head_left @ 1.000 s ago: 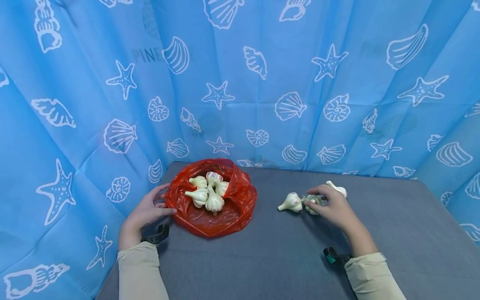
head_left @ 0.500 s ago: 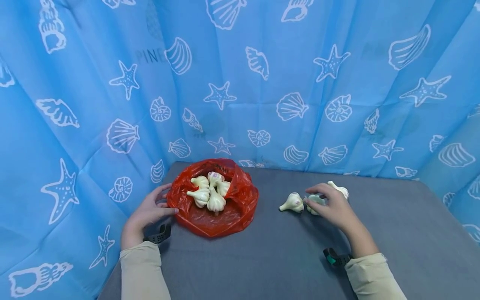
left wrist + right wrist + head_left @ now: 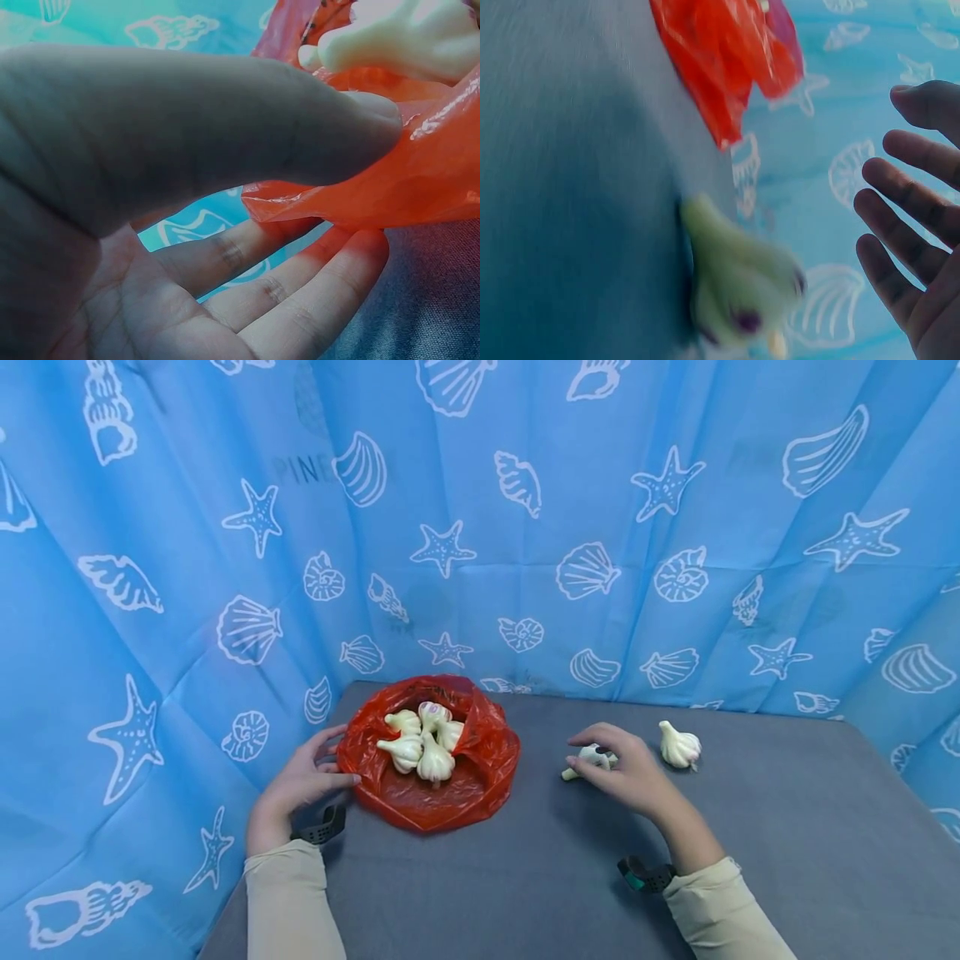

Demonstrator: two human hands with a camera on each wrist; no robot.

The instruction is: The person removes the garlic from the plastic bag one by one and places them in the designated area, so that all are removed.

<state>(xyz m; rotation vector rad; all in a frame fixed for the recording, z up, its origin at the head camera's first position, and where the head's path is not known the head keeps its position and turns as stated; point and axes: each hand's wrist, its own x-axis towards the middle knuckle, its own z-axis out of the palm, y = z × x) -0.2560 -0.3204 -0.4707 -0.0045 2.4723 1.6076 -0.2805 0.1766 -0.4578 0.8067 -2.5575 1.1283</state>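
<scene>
A red plastic bag (image 3: 487, 785) stands with its mouth open, and several garlic bulbs (image 3: 405, 752) lie inside. At the bag's left side rests my left hand (image 3: 300, 781). Its thumb lies along the bag's edge in the left wrist view, while the straight fingertips (image 3: 360, 255) touch the plastic from below. To the right, my right hand (image 3: 630, 772) is over a garlic bulb (image 3: 742, 285) on the table and hides much of it in the head view. In the right wrist view, its fingers are spread and apart from that bulb.
One more garlic bulb (image 3: 678, 746) lies on the grey tabletop (image 3: 480, 893), right of my right hand. A blue curtain (image 3: 480, 485) with white seashells and starfish stands behind the table and along its left side.
My right hand has moved left, from a second bulb to the leftmost loose one. The far right bulb now shows whole. The left hand stays at the bag.
</scene>
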